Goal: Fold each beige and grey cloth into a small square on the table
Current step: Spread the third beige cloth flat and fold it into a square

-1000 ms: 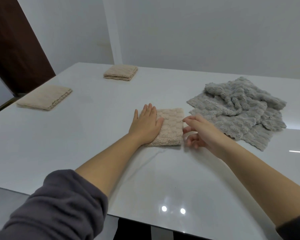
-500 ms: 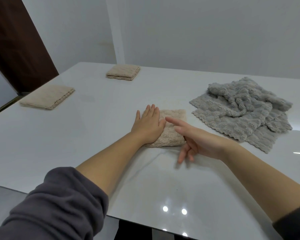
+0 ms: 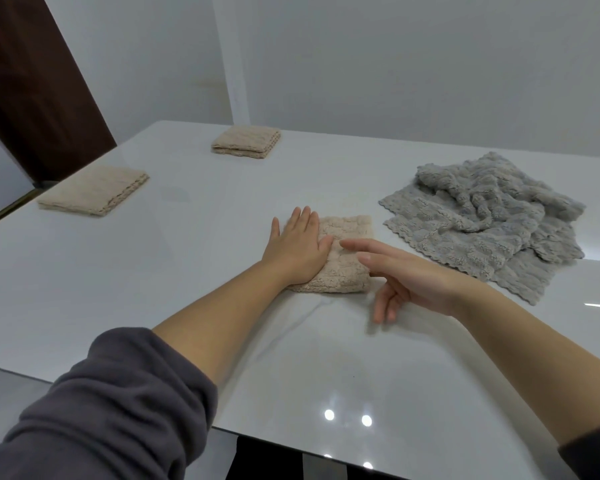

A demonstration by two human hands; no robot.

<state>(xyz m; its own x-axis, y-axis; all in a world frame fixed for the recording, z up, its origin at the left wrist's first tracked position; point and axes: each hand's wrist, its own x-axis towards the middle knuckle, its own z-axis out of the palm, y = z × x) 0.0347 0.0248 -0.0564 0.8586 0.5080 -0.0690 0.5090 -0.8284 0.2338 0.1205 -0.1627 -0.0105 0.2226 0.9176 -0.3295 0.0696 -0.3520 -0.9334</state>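
Cloths already folded lie well off from your grip. One folded beige cloth (image 3: 92,190) sits far out to the left of your left hand, near the left edge of the white table (image 3: 174,289). A second folded beige cloth (image 3: 246,143) sits beyond that hand and a little to its left, toward the far edge. The two lie flat, well apart from each other.

Your left hand (image 3: 297,249) lies palm down with its fingers straight and close together, pressing the left part of a small beige cloth (image 3: 349,261) onto the table; it curls around nothing. That cloth is a thick folded square, its right half bare beside your thumb.

Your right hand (image 3: 413,277) hangs just right of the cloth's right edge, fingers loosely spread and holding nothing. Its index finger reaches over the cloth toward your left thumb. The other fingers point down at the table, and you cannot tell whether they touch it.

Right of that hand and beyond it, the grey cloth heap (image 3: 482,220) sits crumpled and unfolded, apart from the beige square.
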